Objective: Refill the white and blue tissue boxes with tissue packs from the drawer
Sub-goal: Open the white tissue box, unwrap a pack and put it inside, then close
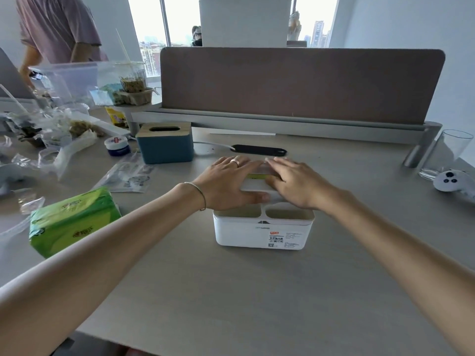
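Note:
The white tissue box stands in the middle of the desk, with two small compartments at its near edge. My left hand and my right hand both lie flat on its lid, fingers spread, pressing down. A strip of green and yellow shows through the lid slot between my hands. The blue tissue box with a wooden slotted lid stands behind and to the left, apart from my hands. A green tissue pack lies at the desk's left edge.
A drinking glass and a white controller sit at the right. A brown desk divider runs across the back. Plastic bags, a small jar and food containers clutter the left. A person stands at the far left.

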